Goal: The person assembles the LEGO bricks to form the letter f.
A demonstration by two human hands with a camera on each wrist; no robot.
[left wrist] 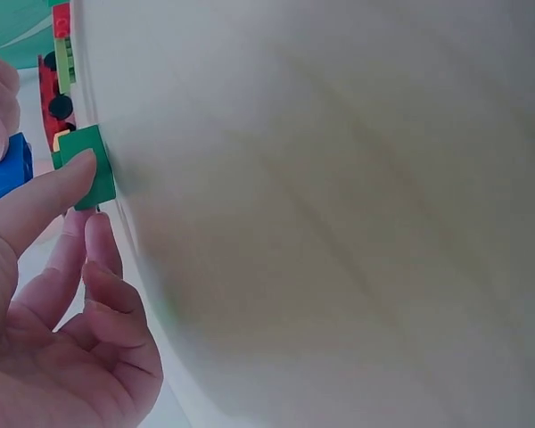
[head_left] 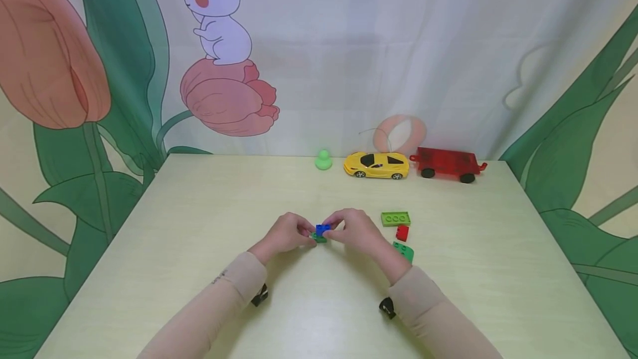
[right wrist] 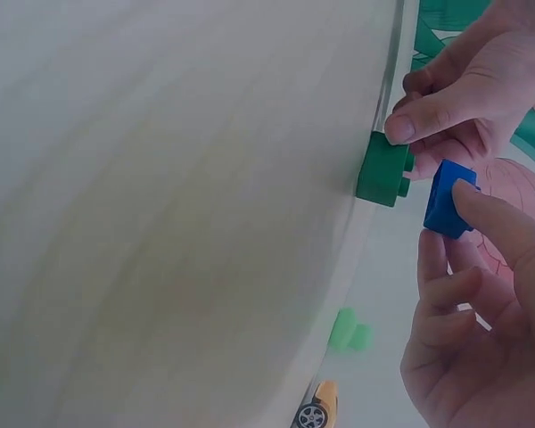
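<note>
Near the middle of the table, the left hand (head_left: 289, 232) pinches a dark green block (head_left: 319, 238) between thumb and fingers. The right hand (head_left: 355, 230) pinches a blue block (head_left: 323, 229) by its sides. In the right wrist view the blue block (right wrist: 449, 198) is tilted beside the green block (right wrist: 383, 169), with a gap between the two, and the green one's studs face it. The left wrist view shows the left thumb lying across the green block (left wrist: 100, 168), while the blue block (left wrist: 9, 169) is held apart from it.
Right of the hands lie a light green block (head_left: 396, 219), a red block (head_left: 402, 232) and a green plate (head_left: 404, 251), partly hidden by the right forearm. Along the back stand a green figure (head_left: 323, 160), a yellow car (head_left: 376, 165) and a red wagon (head_left: 446, 163).
</note>
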